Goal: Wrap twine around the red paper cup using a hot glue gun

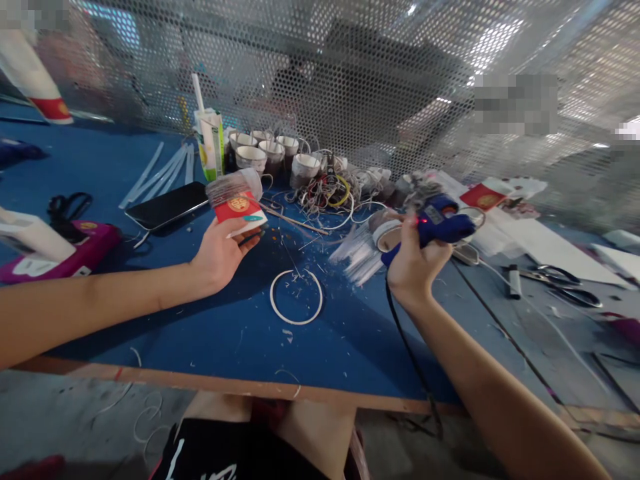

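My left hand grips a small red-and-white paper cup piece with a clear plastic top, held on its side above the blue table. My right hand holds a blue hot glue gun; a red light glows on it and its black cord drops over the table's front edge. Between the two hands a white ring lies flat on the table among small white scraps. A bundle of clear glue sticks lies just left of my right hand.
Several paper cups and a tangle of wire rings stand at the back by a mesh screen. A phone, white strips, a carton, black scissors and a purple box lie left. Scissors lie right.
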Demonstrator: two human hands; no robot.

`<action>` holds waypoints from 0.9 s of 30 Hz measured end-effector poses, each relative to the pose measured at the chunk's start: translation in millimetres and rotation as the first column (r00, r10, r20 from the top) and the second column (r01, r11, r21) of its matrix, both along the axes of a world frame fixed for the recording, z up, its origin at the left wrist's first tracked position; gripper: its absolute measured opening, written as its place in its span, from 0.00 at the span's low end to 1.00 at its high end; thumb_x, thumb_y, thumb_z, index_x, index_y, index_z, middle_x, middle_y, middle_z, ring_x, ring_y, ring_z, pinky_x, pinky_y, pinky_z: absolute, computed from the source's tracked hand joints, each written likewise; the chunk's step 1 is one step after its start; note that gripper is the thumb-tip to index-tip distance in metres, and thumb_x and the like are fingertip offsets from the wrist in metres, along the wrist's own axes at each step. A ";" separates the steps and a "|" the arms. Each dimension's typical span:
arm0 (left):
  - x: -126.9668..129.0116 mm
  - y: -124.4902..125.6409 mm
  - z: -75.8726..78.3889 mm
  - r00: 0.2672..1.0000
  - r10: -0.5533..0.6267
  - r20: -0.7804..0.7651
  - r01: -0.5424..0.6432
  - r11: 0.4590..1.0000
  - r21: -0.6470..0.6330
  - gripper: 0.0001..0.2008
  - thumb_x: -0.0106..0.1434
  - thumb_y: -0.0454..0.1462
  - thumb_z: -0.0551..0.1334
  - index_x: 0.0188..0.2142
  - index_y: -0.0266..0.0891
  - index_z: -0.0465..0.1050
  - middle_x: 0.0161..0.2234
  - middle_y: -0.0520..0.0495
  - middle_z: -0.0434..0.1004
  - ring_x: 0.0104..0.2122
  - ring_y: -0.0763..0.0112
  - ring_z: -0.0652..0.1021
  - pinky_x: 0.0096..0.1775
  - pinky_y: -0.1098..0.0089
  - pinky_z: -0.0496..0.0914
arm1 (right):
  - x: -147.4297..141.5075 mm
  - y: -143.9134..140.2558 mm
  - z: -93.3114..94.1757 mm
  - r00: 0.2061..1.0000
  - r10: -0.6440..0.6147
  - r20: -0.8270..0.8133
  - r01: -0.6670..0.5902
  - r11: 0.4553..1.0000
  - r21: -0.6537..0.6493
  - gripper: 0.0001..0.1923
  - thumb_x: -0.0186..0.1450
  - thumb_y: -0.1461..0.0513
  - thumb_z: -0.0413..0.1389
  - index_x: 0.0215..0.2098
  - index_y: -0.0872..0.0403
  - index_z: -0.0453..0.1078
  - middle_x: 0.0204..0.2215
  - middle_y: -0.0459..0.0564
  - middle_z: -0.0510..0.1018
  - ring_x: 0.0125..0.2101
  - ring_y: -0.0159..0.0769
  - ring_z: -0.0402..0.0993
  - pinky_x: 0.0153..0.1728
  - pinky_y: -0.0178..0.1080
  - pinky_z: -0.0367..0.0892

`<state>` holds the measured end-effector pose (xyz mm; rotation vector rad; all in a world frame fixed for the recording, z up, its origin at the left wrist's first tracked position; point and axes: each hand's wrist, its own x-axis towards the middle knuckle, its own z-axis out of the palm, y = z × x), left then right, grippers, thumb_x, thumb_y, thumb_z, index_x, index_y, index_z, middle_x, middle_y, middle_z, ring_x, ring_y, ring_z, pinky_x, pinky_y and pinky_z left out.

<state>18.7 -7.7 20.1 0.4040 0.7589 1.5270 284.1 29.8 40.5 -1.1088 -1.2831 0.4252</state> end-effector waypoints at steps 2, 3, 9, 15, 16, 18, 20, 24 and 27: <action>-0.4 1.1 0.2 0.999 0.049 0.005 -0.049 0.999 -0.011 0.13 0.49 0.31 0.66 0.36 0.40 0.69 0.28 0.55 0.78 0.36 0.71 0.76 0.46 0.67 0.67 | -2.3 -0.8 3.3 0.996 -0.071 -0.048 0.076 0.991 0.111 0.16 0.61 0.46 0.58 0.30 0.48 0.68 0.23 0.47 0.72 0.25 0.38 0.70 0.27 0.42 0.63; -0.4 1.2 0.0 0.999 0.044 0.000 -0.044 0.999 -0.003 0.13 0.50 0.32 0.66 0.36 0.40 0.69 0.29 0.55 0.78 0.36 0.71 0.76 0.47 0.66 0.67 | -4.7 -2.2 5.3 0.993 -0.086 -0.081 0.098 0.984 0.147 0.16 0.61 0.46 0.58 0.28 0.48 0.68 0.23 0.47 0.73 0.24 0.37 0.70 0.26 0.42 0.63; 2.1 -4.7 -4.1 0.948 -0.290 -0.133 0.304 0.948 0.096 0.19 0.43 0.35 0.71 0.37 0.36 0.76 0.36 0.46 0.82 0.40 0.59 0.79 0.46 0.60 0.69 | -28.0 -30.7 9.1 0.937 0.330 -0.117 -0.346 0.923 -0.167 0.20 0.56 0.44 0.64 0.25 0.50 0.68 0.13 0.41 0.69 0.11 0.30 0.62 0.14 0.39 0.63; 2.1 -6.7 -8.2 0.884 -0.408 -0.229 0.444 0.885 0.139 0.21 0.45 0.39 0.75 0.39 0.37 0.78 0.36 0.45 0.84 0.39 0.57 0.80 0.44 0.59 0.70 | -39.7 -54.8 -1.0 0.839 0.535 -0.094 -0.523 0.748 -0.410 0.25 0.55 0.44 0.65 0.15 0.52 0.65 0.06 0.42 0.63 0.08 0.30 0.62 0.12 0.37 0.64; 1.9 -6.4 -8.7 0.877 -0.417 -0.239 0.456 0.879 0.139 0.21 0.45 0.38 0.75 0.39 0.37 0.78 0.36 0.45 0.84 0.39 0.58 0.80 0.44 0.59 0.70 | -40.2 -56.0 -2.8 0.834 0.545 -0.084 -0.525 0.740 -0.421 0.25 0.56 0.45 0.65 0.14 0.52 0.64 0.06 0.42 0.63 0.08 0.30 0.62 0.12 0.36 0.65; 1.4 -5.9 -9.6 0.863 -0.433 -0.260 0.476 0.869 0.133 0.21 0.44 0.37 0.75 0.40 0.38 0.78 0.37 0.46 0.83 0.40 0.58 0.80 0.43 0.61 0.70 | -40.6 -57.2 -5.9 0.826 0.559 -0.073 -0.531 0.726 -0.438 0.25 0.58 0.46 0.63 0.14 0.52 0.65 0.06 0.42 0.63 0.09 0.29 0.62 0.14 0.36 0.66; 1.0 -5.5 -10.4 0.853 -0.442 -0.279 0.490 0.862 0.132 0.23 0.43 0.37 0.76 0.40 0.37 0.78 0.37 0.45 0.83 0.41 0.57 0.80 0.43 0.61 0.71 | -40.7 -57.7 -7.7 0.824 0.561 -0.076 -0.531 0.720 -0.446 0.25 0.59 0.47 0.63 0.14 0.53 0.65 0.06 0.42 0.62 0.09 0.29 0.62 0.14 0.36 0.66; 0.3 -5.1 -12.2 0.842 -0.443 -0.307 0.499 0.856 0.133 0.22 0.45 0.36 0.75 0.41 0.36 0.77 0.39 0.44 0.83 0.43 0.56 0.81 0.46 0.59 0.71 | -40.1 -58.4 -8.2 0.819 0.568 -0.081 -0.537 0.711 -0.454 0.26 0.59 0.47 0.63 0.13 0.52 0.64 0.06 0.42 0.62 0.09 0.30 0.62 0.14 0.37 0.67; 0.3 -5.0 -13.5 0.833 -0.445 -0.327 0.507 0.852 0.133 0.21 0.46 0.35 0.75 0.41 0.36 0.77 0.40 0.43 0.83 0.44 0.56 0.81 0.48 0.59 0.72 | -40.0 -58.7 -7.3 0.807 0.588 -0.058 -0.543 0.699 -0.465 0.29 0.60 0.45 0.62 0.10 0.51 0.62 0.06 0.44 0.62 0.10 0.30 0.63 0.15 0.38 0.67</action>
